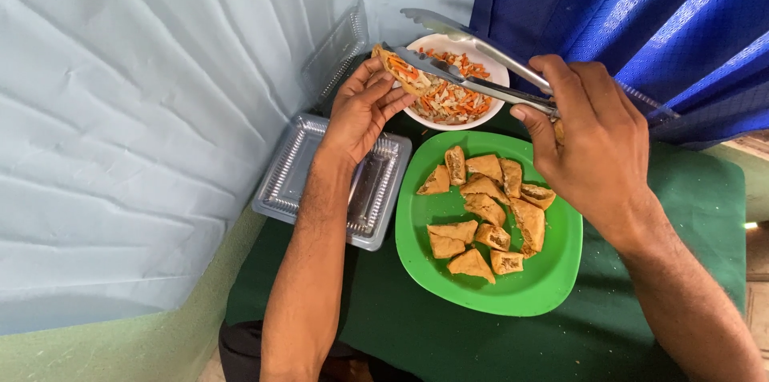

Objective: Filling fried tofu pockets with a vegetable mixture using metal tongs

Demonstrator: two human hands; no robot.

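Note:
My left hand (362,111) holds a fried tofu pocket (398,70) filled with orange and pale shredded vegetables, just left of a white bowl (497,70) of the same vegetable mix. My right hand (590,142) grips metal tongs (465,54), whose tips reach over the bowl to the pocket in my left hand. Below the bowl, a green plate (545,278) carries several fried tofu pockets (485,210).
A clear plastic hinged container (292,178) lies open under my left forearm, its lid leaning on the pale blue wall. A green cloth (681,214) covers the table. A blue curtain (641,6) hangs at the back right.

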